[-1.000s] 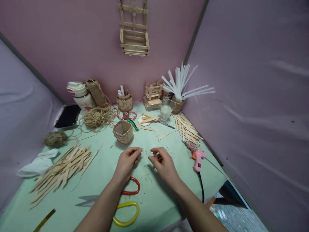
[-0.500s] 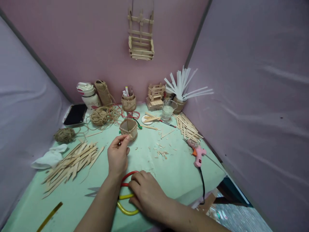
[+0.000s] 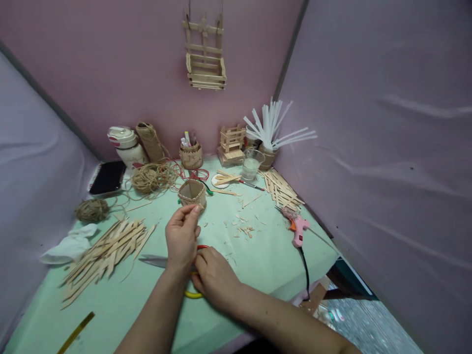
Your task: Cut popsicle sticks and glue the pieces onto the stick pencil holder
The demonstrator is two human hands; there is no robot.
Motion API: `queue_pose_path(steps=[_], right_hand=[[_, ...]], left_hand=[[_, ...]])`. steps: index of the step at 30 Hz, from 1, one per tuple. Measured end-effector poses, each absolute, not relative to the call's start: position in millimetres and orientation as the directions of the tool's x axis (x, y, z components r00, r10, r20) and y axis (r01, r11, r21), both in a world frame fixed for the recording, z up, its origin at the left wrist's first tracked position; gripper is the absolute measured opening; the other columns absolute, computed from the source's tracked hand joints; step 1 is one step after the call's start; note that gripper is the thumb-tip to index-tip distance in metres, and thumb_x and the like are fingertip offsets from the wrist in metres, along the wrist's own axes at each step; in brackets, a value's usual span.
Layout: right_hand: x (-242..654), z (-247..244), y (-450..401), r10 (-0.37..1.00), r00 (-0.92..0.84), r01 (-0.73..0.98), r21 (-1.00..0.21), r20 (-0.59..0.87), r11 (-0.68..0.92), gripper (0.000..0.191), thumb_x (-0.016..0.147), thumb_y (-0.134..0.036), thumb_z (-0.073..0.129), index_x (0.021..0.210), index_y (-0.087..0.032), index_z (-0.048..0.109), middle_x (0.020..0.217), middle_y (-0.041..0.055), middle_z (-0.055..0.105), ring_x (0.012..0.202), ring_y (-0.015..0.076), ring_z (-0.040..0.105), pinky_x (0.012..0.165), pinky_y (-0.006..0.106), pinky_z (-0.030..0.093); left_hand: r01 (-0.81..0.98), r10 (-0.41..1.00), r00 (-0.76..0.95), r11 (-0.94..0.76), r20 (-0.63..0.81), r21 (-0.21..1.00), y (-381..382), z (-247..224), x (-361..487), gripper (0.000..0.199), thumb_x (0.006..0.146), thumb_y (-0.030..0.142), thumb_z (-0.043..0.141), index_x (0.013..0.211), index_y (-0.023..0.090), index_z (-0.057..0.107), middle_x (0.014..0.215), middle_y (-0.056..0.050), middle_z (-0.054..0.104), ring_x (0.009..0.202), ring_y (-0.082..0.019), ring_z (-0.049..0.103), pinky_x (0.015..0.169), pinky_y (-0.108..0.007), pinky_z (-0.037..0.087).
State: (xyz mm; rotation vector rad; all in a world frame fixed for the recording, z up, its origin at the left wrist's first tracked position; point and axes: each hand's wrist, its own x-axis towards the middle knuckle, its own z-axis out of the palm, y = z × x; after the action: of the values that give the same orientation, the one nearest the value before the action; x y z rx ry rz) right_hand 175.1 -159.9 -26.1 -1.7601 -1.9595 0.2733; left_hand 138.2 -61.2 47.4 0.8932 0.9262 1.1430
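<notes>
My left hand (image 3: 182, 238) pinches a small piece of wooden stick (image 3: 200, 207) between thumb and fingertips, just in front of a small open box (image 3: 192, 192) with stick-like sides. My right hand (image 3: 216, 278) is closed round the handles of the scissors (image 3: 154, 261), near the table's front edge. Red and yellow handle loops show beside its fingers. The grey blades point left and pass behind my left wrist, so part of them is hidden.
Wooden sticks (image 3: 106, 250) lie at left, more sticks (image 3: 282, 189) at right. A pink glue gun (image 3: 300, 231) rests on the right. Twine (image 3: 151, 178), a bottle (image 3: 129, 150), a glass (image 3: 251, 166) and a pen holder (image 3: 191, 156) stand behind. Wood scraps (image 3: 245, 230) lie mid-table.
My right hand has drawn the scissors up and closed its fingers round the handles; more of the blades shows left of my wrist. The view has shifted slightly. My left hand keeps its pinch.
</notes>
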Motion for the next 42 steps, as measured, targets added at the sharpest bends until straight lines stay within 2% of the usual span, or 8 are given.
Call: queue_pose_path(steps=[4, 9, 14, 19, 24, 29, 34, 42], right_hand=[[188.3, -12.3, -177.3, 0.967, -0.041, 0.826, -0.536, 0.252, 0.175, 0.015, 0.085, -0.024, 0.058, 0.098, -0.015, 0.060, 0.101, 0.0113, 0.062, 0.093, 0.0240, 0.053, 0.081, 0.035, 0.046], [217.2, -6.0, -210.6, 0.975, 0.136, 0.702, -0.712, 0.175, 0.030, 0.019, 0.094, -0.025, 0.046, 0.082, -0.020, 0.061, 0.071, 0.0006, 0.063, 0.065, 0.0148, 0.056, 0.062, 0.025, 0.041], [250.4, -6.5, -219.9, 0.926, 0.341, 0.578, -0.813, 0.162, -0.071, 0.039, 0.093, -0.034, 0.048, 0.057, -0.021, 0.042, 0.050, -0.0056, 0.041, 0.047, 0.0099, 0.039, 0.050, 0.024, 0.030], [281.4, -1.2, -207.5, 0.849, 0.468, 0.535, -0.843, 0.247, -0.050, 0.024, 0.095, -0.024, 0.038, 0.076, -0.021, 0.051, 0.065, -0.0010, 0.051, 0.059, 0.0133, 0.049, 0.058, 0.026, 0.038], [298.8, 10.0, -181.9, 0.777, 0.516, 0.525, -0.850, 0.362, 0.048, 0.019, 0.090, -0.018, 0.043, 0.086, -0.022, 0.061, 0.092, 0.0066, 0.062, 0.090, 0.0202, 0.057, 0.079, 0.035, 0.045], [305.6, 24.8, -146.9, 0.717, 0.682, 0.194, -0.981, 0.143, 0.011, 0.013, 0.082, -0.030, 0.063, 0.091, -0.020, 0.064, 0.088, 0.0051, 0.066, 0.083, 0.0194, 0.060, 0.078, 0.035, 0.048], [309.8, 27.1, -112.2, 0.655, 0.755, -0.181, -0.971, -0.036, 0.155, 0.010, 0.078, -0.026, 0.063, 0.083, -0.021, 0.055, 0.074, -0.0040, 0.052, 0.061, 0.0093, 0.050, 0.059, 0.024, 0.042], [299.9, 11.8, -95.4, 0.802, 0.549, -0.528, -0.842, -0.237, 0.113, 0.016, 0.078, -0.028, 0.061, 0.087, -0.024, 0.049, 0.061, -0.0077, 0.034, 0.054, 0.0097, 0.033, 0.050, 0.021, 0.034]], left_hand=[[-0.280, 0.935, 0.278, 0.300, -0.222, 0.912, -66.1, 42.2, 148.0, 0.032, 0.060, 0.036, 0.079, 0.079, 0.016, 0.062, 0.051, 0.010, 0.034, 0.042, -0.002, 0.023, 0.036, -0.015, 0.016], [-0.224, 0.792, 0.466, 0.538, -0.396, 0.813, -72.8, 27.0, 169.5, 0.036, 0.057, 0.035, 0.082, 0.077, 0.016, 0.057, 0.049, 0.012, 0.028, 0.040, -0.001, 0.017, 0.035, -0.016, 0.010], [-0.226, 0.721, 0.514, 0.637, -0.465, 0.737, -73.7, 10.9, 187.9, 0.039, 0.057, 0.034, 0.082, 0.076, 0.016, 0.054, 0.050, 0.013, 0.028, 0.040, -0.001, 0.013, 0.037, -0.018, 0.006], [-0.203, 0.750, 0.461, 0.610, -0.475, 0.766, -71.0, 0.5, 188.9, 0.038, 0.059, 0.038, 0.081, 0.076, 0.015, 0.056, 0.048, 0.013, 0.025, 0.040, -0.001, 0.014, 0.038, -0.018, 0.007], [-0.202, 0.784, 0.411, 0.575, -0.464, 0.793, -70.4, -3.2, 184.5, 0.038, 0.060, 0.041, 0.080, 0.077, 0.015, 0.058, 0.049, 0.012, 0.029, 0.041, -0.002, 0.017, 0.038, -0.019, 0.009], [-0.201, 0.784, 0.391, 0.584, -0.482, 0.786, -70.2, -3.0, 183.2, 0.041, 0.057, 0.044, 0.080, 0.076, 0.015, 0.058, 0.050, 0.012, 0.030, 0.041, -0.002, 0.017, 0.038, -0.019, 0.009], [-0.203, 0.774, 0.381, 0.604, -0.506, 0.771, -67.5, -4.2, 182.4, 0.040, 0.059, 0.044, 0.080, 0.077, 0.015, 0.059, 0.052, 0.010, 0.034, 0.042, -0.001, 0.018, 0.039, -0.019, 0.009], [-0.298, 0.751, 0.443, 0.638, -0.490, 0.710, -66.2, -5.1, 179.0, 0.037, 0.064, 0.042, 0.079, 0.078, 0.015, 0.058, 0.051, 0.011, 0.031, 0.043, -0.001, 0.014, 0.041, -0.019, 0.009]])
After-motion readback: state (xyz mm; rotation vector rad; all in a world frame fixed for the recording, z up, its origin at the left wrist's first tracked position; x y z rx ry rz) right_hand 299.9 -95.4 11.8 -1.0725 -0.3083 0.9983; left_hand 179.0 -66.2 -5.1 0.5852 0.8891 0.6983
